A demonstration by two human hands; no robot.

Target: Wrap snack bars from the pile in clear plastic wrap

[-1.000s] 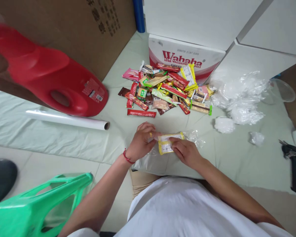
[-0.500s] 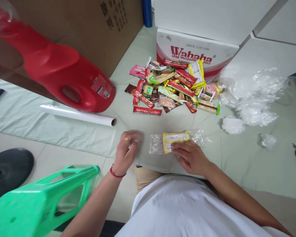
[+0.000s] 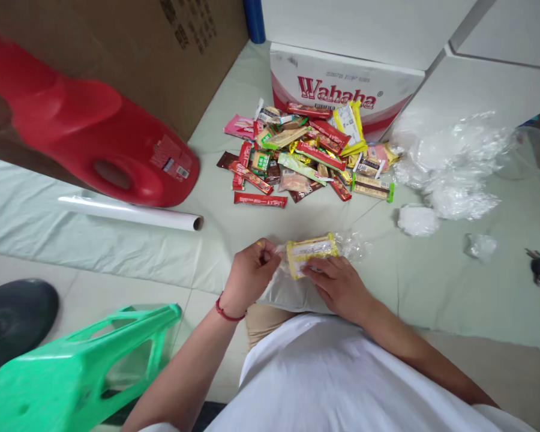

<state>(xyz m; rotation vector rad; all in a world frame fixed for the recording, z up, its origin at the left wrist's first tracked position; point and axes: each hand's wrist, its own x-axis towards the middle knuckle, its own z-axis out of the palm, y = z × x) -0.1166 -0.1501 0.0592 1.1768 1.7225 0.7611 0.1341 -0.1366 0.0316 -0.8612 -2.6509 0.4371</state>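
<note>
A yellow-edged snack packet (image 3: pixel 312 245) lies on the table in front of me, with clear plastic wrap (image 3: pixel 353 246) around it that spreads out to its right. My left hand (image 3: pixel 255 267) is closed on the gathered left end of this wrap, with fingertips pinched together. The fingers of my right hand (image 3: pixel 337 285) rest over the near side of the packet and hold it, while the thumb stays close to its lower edge. Beyond both hands is a pile of wrapped snack bars (image 3: pixel 297 156) in red, green, yellow and brown.
A Wahaha carton (image 3: pixel 346 84) stands behind the pile. To the right are crumpled clear plastic bags (image 3: pixel 454 162) and a small wrapped bundle (image 3: pixel 417 220). At left lie a red bottle (image 3: pixel 130 144) and a white roll (image 3: pixel 130 213). A green stool (image 3: pixel 72 366) stands below left.
My left hand has moved right to the wrap and now pinches its left end, which has bunched up. My right hand stays on the packet. The view has shifted slightly.
</note>
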